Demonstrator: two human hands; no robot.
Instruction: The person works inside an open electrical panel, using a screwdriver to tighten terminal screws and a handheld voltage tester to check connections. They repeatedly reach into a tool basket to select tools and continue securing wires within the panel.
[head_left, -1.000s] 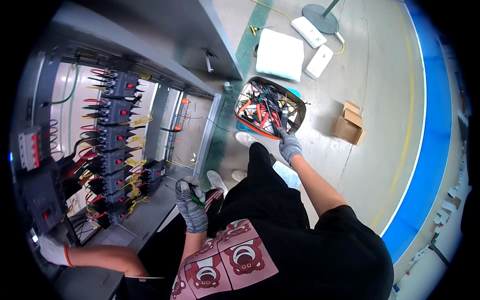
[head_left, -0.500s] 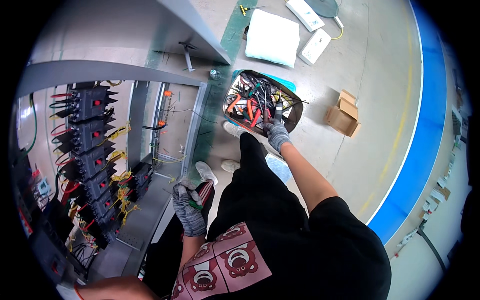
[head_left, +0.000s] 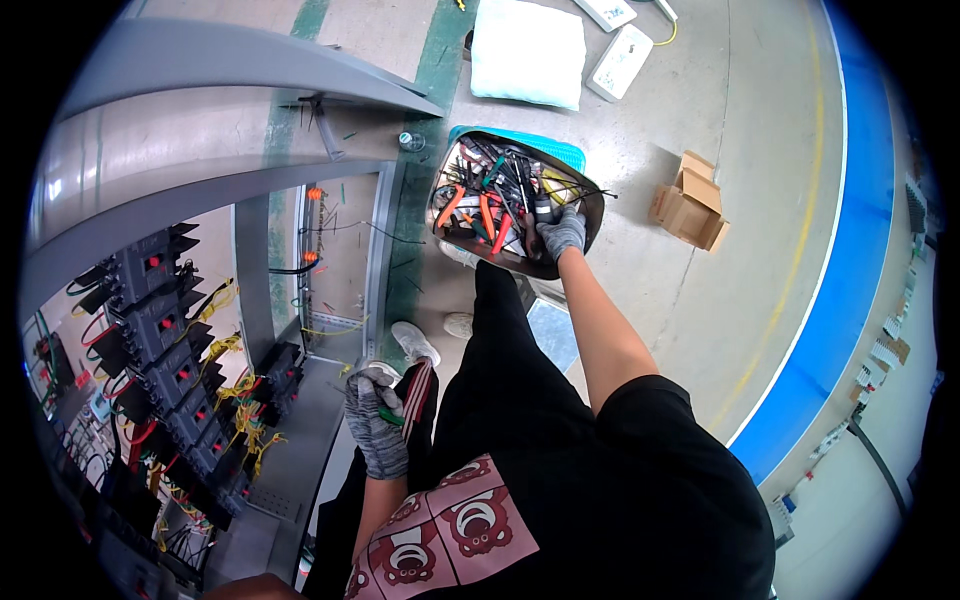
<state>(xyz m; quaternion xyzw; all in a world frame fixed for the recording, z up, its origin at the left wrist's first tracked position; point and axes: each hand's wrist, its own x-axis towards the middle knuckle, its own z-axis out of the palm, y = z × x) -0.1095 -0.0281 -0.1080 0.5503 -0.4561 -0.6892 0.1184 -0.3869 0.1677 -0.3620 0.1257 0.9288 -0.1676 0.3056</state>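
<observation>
Two gloved hands were at work. Right hand (head_left: pixel 562 232), grip state unclear, reached into the tool tray (head_left: pixel 590 215) among pliers on the floor. Left hand (head_left: pixel 377 425) clenched a green-handled tool (head_left: pixel 392 417), well apart from the tray, near the open cabinet (head_left: pixel 180 360).

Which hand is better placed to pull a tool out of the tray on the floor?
Right. The right hand is already in the tool tray, fingers among the pliers, while the left hand is near the knee, closed on a green-handled tool.

Knitted grey cloth gloves cover both hands, the tool tray (head_left: pixel 590 215) looks shiny metal, the floor (head_left: pixel 740 150) smooth matt concrete.
</observation>
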